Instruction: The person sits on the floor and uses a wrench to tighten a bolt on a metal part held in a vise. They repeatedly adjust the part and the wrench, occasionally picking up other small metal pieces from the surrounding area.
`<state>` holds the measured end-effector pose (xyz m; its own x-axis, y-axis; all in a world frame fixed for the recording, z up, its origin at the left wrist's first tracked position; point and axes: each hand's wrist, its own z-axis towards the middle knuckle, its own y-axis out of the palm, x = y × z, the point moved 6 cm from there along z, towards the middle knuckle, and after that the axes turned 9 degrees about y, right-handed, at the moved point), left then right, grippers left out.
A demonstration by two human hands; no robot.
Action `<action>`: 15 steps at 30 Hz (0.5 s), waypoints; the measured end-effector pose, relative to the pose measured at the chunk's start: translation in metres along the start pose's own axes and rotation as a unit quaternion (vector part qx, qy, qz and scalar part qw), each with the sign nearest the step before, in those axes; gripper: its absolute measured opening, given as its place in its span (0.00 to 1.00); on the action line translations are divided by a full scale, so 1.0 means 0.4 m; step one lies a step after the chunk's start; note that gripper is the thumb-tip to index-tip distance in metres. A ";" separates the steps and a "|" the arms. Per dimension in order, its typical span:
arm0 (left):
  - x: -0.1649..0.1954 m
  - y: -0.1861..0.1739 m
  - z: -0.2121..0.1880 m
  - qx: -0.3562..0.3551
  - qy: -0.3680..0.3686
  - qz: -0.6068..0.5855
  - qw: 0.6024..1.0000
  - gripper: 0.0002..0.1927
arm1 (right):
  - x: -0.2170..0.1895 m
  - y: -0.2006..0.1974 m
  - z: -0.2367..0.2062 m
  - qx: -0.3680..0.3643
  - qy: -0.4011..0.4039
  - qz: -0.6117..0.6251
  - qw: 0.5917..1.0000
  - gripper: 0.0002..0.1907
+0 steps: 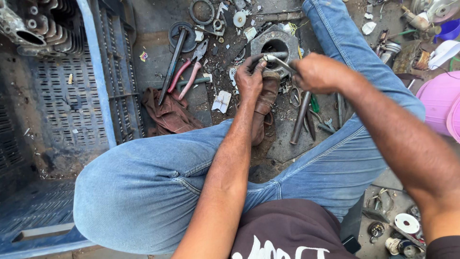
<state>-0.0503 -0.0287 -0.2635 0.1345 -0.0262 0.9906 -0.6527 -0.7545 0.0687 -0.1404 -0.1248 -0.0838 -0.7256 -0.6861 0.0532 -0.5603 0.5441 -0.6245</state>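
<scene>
Blue crate (pixel 103 72) is taking up the left, its edge crowding the pliers (pixel 189 76) and rag (pixel 170 115). Left hand (pixel 249 79) is gripping a metal rod (pixel 278 60), fingers closed on it, above the grey housing (pixel 275 43) on the floor. Right hand (pixel 318 72) is closing over the rod's other end; fingertips hidden. Bare floor between the knees is narrow. Pink tub (pixel 441 103) is getting cut off at right.

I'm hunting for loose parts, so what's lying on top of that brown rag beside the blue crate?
A long dark metal bar lies across the brown rag's top edge, with pink-handled pliers just above it. Whatever is under the rag cannot be seen; its folds cover the ground.
</scene>
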 end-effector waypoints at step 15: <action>0.096 -0.009 0.072 -0.038 0.121 0.099 0.987 0.12 | 0.022 -0.063 -0.005 0.049 -0.066 -0.019 0.996 0.17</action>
<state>-0.0214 -0.0460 -0.2292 -0.1770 -0.0039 0.9842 -0.7038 -0.6985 -0.1293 -0.1334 -0.1436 -0.0660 -0.6416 -0.7668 -0.0198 -0.5405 0.4703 -0.6976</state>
